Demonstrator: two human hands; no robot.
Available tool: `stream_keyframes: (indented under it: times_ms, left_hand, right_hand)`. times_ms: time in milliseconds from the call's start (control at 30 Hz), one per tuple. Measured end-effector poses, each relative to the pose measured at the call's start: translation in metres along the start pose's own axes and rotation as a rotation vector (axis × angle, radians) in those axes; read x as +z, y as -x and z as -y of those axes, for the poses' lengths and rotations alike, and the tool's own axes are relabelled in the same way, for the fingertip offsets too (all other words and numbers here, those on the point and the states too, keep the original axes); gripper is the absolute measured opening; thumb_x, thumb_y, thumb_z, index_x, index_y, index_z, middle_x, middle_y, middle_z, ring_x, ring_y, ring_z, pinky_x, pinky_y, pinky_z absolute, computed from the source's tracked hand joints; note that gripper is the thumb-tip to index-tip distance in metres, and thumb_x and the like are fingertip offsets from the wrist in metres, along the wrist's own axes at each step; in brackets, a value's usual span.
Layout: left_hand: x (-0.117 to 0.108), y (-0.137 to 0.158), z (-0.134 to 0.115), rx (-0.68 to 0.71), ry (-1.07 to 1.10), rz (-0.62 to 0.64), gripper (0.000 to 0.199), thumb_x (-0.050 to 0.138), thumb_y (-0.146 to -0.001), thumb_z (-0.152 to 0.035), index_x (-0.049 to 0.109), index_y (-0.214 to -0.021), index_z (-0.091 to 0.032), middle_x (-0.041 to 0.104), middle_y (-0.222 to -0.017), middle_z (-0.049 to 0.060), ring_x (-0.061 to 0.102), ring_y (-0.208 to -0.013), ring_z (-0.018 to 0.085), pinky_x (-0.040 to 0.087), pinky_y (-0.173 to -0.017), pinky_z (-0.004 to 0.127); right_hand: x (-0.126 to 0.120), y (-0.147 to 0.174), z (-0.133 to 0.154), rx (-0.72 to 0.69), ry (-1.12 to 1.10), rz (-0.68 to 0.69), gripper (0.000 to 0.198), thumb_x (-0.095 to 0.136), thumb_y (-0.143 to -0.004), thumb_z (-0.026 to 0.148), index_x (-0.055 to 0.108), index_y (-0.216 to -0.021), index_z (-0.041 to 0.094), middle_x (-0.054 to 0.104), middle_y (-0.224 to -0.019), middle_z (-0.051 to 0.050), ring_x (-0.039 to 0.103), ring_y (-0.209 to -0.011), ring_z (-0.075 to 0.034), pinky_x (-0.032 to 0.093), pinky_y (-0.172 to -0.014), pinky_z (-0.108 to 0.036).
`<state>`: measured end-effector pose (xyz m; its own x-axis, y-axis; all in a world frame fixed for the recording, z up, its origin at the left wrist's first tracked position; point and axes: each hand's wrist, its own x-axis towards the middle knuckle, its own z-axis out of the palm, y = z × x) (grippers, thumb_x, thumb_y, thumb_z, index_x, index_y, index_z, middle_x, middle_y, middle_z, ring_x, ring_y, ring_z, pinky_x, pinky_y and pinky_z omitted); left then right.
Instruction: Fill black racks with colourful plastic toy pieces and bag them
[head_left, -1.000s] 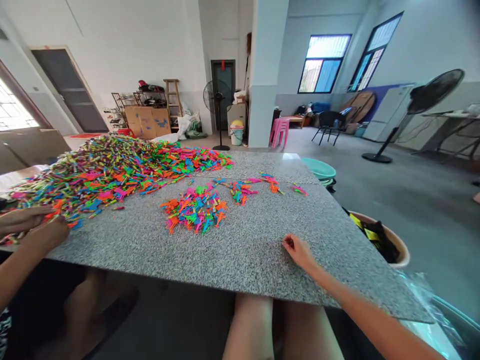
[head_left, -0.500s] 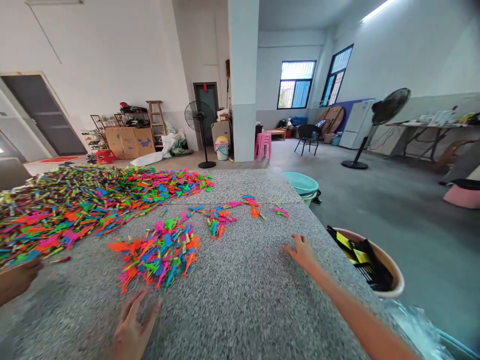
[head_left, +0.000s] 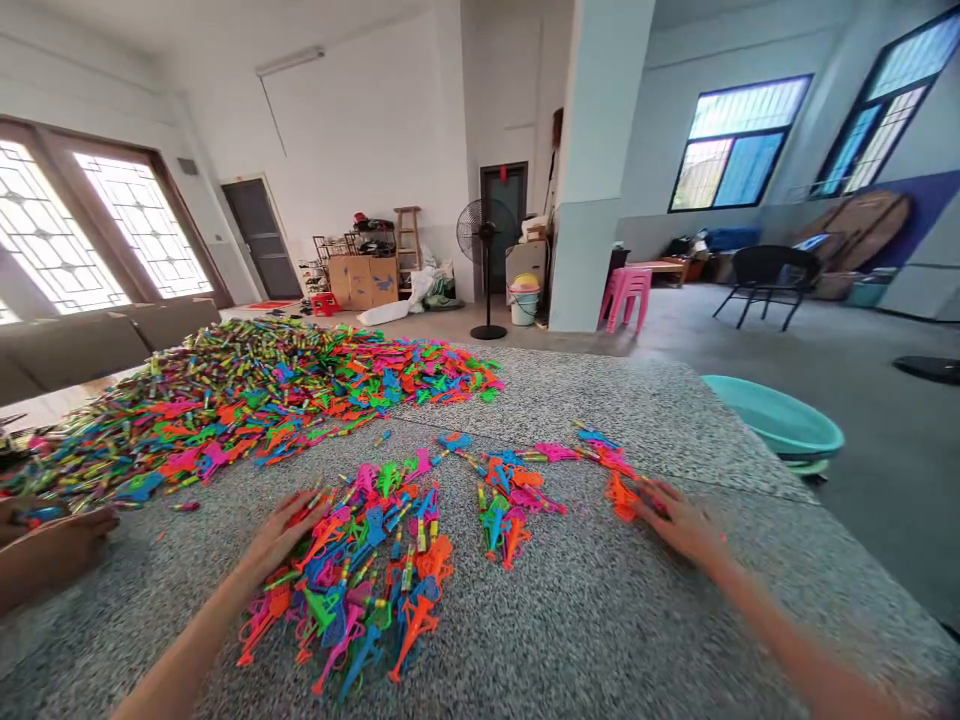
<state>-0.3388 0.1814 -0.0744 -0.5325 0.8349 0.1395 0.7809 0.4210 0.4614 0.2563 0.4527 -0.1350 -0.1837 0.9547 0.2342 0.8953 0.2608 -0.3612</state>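
I see left hand [head_left: 285, 530] now at near multicoloured plastic heap [head_left: 371, 565] | right hand [head_left: 686, 525] now at right-side orange plastic pieces [head_left: 621, 495] | both reach pieces; grips I can't tell

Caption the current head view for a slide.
Left hand at the near pile of colourful plastic pieces, right hand at loose ones.

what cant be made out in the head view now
All in the head view:
Whether the bare right hand grips anything: blur and its own fingers hide it.
What lies beneath the bare left hand: covered by that hand.
A co-worker's farther hand: cut off by the left edge.
Left side of the round turquoise plastic basin: hidden by the speckled grey stone table.
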Motion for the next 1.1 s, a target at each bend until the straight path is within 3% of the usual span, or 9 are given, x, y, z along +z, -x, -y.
stream_keyframes:
  times_ms: [100,233,333,433,600,700,900,1000,1100]
  left_hand:
    - [0.026,0.015,-0.013,0.083,0.078,0.079,0.082,0.041,-0.079,-0.077,0.055,-0.138,-0.022,0.044,-0.152,0.008,0.042,-0.139,0.032,0.040,-0.111,0.042]
    - [0.056,0.040,-0.057,0.302,0.216,0.257,0.073,0.047,-0.082,-0.074,0.053,-0.141,-0.031,0.036,-0.158,0.003,0.030,-0.146,0.032,0.029,-0.117,0.046]
    - [0.079,0.050,-0.098,0.430,0.265,0.369,0.075,0.051,-0.081,-0.074,0.048,-0.144,-0.033,0.034,-0.159,0.004,0.028,-0.146,0.033,0.024,-0.119,0.049]
    - [0.104,0.055,-0.132,0.538,0.295,0.433,0.082,0.054,-0.078,-0.075,0.043,-0.148,-0.032,0.034,-0.158,0.006,0.027,-0.147,0.035,0.024,-0.119,0.050]
    - [0.120,0.034,-0.167,0.672,0.280,0.475,0.069,0.061,-0.073,-0.075,0.064,-0.129,-0.036,0.051,-0.147,0.005,0.033,-0.143,0.038,0.023,-0.118,0.056]
    - [0.114,-0.015,-0.189,0.555,0.330,0.323,0.051,0.049,-0.084,-0.071,0.077,-0.098,-0.030,0.071,-0.115,0.007,0.054,-0.126,0.034,0.037,-0.112,0.050]
    - [0.134,-0.127,-0.232,0.358,0.282,0.237,0.041,0.058,-0.095,-0.039,0.054,-0.131,-0.019,0.052,-0.138,0.012,0.054,-0.122,0.029,0.044,-0.102,0.053]
    - [0.154,-0.129,-0.244,0.429,0.274,0.337,0.036,0.060,-0.095,-0.035,0.057,-0.126,-0.018,0.056,-0.133,0.011,0.058,-0.115,0.026,0.049,-0.097,0.050]
    - [0.169,-0.099,-0.251,0.562,0.286,0.467,0.033,0.063,-0.093,-0.039,0.064,-0.119,-0.020,0.059,-0.134,0.009,0.055,-0.123,0.027,0.044,-0.104,0.049]
  right_hand:
    - [0.013,0.043,0.039,-0.274,-0.127,0.185,0.047,0.048,-0.089,0.054,0.062,-0.129,0.033,0.053,-0.144,-0.007,0.051,-0.130,-0.031,0.037,-0.108,-0.054]
    - [-0.004,0.058,0.083,-0.511,-0.272,0.260,0.042,0.048,-0.093,0.052,0.064,-0.126,0.031,0.064,-0.130,-0.007,0.053,-0.127,-0.027,0.041,-0.107,-0.045]
    - [-0.017,0.003,0.094,-0.350,-0.243,0.102,0.042,0.038,-0.098,0.048,0.072,-0.106,0.024,0.071,-0.111,-0.010,0.062,-0.111,-0.027,0.045,-0.100,-0.046]
    - [-0.011,-0.072,0.090,-0.073,-0.090,-0.049,0.045,0.043,-0.095,0.048,0.065,-0.122,0.020,0.059,-0.133,-0.016,0.051,-0.127,-0.031,0.040,-0.105,-0.051]
    - [0.033,-0.129,0.087,0.109,0.042,0.110,0.063,0.052,-0.086,0.064,0.055,-0.138,0.028,0.047,-0.147,-0.018,0.042,-0.134,-0.042,0.034,-0.101,-0.066]
    - [0.047,-0.117,0.090,-0.073,-0.006,0.186,0.055,0.052,-0.088,0.057,0.058,-0.135,0.028,0.053,-0.142,-0.014,0.044,-0.133,-0.039,0.031,-0.105,-0.065]
    - [0.007,-0.050,0.081,-0.526,-0.378,0.523,0.051,0.058,-0.086,0.051,0.063,-0.130,0.025,0.061,-0.135,-0.009,0.057,-0.122,-0.029,0.041,-0.107,-0.045]
    - [-0.017,-0.025,0.054,-0.441,-0.476,0.581,0.046,0.057,-0.086,0.057,0.070,-0.121,0.030,0.059,-0.138,-0.007,0.055,-0.126,-0.031,0.043,-0.106,-0.046]
    - [-0.018,-0.017,0.017,-0.214,-0.439,0.350,0.048,0.054,-0.082,0.066,0.076,-0.105,0.031,0.060,-0.137,-0.009,0.053,-0.127,-0.036,0.047,-0.101,-0.051]
